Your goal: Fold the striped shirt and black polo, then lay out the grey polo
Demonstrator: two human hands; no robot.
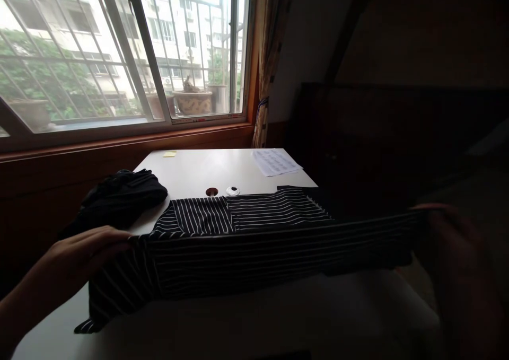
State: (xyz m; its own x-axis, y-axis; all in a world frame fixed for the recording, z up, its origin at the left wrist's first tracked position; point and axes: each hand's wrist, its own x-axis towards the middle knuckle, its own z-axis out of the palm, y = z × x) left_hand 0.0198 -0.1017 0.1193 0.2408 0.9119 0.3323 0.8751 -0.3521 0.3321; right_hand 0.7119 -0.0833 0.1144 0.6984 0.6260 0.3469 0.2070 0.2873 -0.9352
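Striped garment (246, 254) hangs stretched between your hands over the near desk (238, 317), its far part lying flat. Your left hand (79, 254) pinches one end; right fingers (429, 217) clamp the other. Fold half-made. Farther left, dark clothing (119, 195) waits.

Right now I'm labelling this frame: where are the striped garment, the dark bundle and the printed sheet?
striped garment (254, 254): head view, middle of the folded band.
dark bundle (123, 195): head view, top.
printed sheet (275, 162): head view, centre.

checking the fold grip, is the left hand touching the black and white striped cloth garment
Touching. The head view shows the left hand with its fingertips on the left edge of the black and white striped cloth garment, no gap between them, above the white table.
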